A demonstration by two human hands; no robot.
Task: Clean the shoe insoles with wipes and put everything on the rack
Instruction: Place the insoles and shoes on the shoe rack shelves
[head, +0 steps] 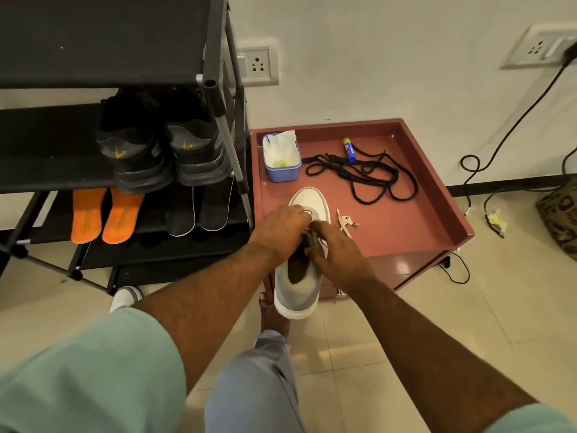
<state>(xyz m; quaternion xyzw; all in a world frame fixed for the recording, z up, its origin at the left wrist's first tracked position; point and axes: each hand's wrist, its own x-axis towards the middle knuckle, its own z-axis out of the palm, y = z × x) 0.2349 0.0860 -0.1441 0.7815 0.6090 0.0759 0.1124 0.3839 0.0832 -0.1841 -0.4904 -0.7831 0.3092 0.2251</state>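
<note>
A white and grey sneaker (298, 292) lies toe-away at the near-left edge of the red-brown table (421, 220), its heel over the edge. My left hand (281, 228) grips its upper near the toe (312, 200). My right hand (338, 250) pinches the grey tongue at the opening. The inside looks dark; whether an insole lies in it I cannot tell. A blue tub of wipes (281, 156) stands at the table's far-left corner. On the black rack (109, 35) to the left rest two orange insoles (104, 215) and two dark insoles (198, 212).
A pair of dark shoes (162, 151) stands on the rack's middle shelf. Black laces (365, 175), a blue and yellow tube (349, 149) and small keys (346, 220) lie on the table. A second white sneaker (125, 297) sits on the floor by my foot (271, 317). Cables trail at right.
</note>
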